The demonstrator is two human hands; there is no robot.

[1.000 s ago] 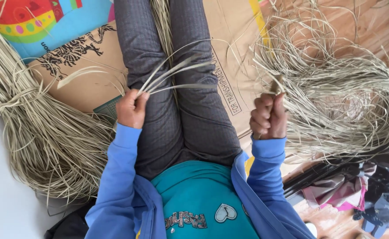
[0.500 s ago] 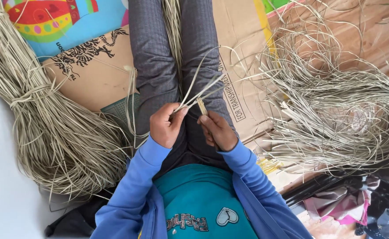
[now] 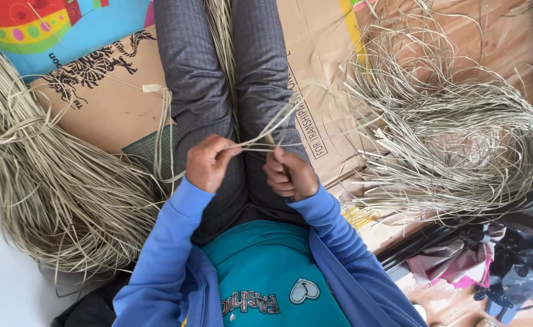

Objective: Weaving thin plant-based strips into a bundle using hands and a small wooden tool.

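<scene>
My left hand [image 3: 207, 162] pinches the ends of a few pale dried grass strands [image 3: 276, 124] above my lap. My right hand [image 3: 287, 174] is closed around a short wooden stick whose tip [image 3: 270, 139] pokes up against those same strands. Both hands sit close together over my grey trousers [image 3: 203, 79]. The strands fan out up and to the right from my fingers. How the stick's lower end sits in my fist is hidden.
A thick tied bundle of dried grass [image 3: 48, 175] lies to my left. A loose tangled heap of grass strands [image 3: 454, 133] lies to my right. Flattened cardboard [image 3: 106, 103] and a colourful mat [image 3: 36, 30] are under my legs. Cloth and dark items [image 3: 496, 266] sit at lower right.
A second ago my hands were wide apart, the right one at the loose heap. They have come together over my lap, and the right hand now grips the stick lower.
</scene>
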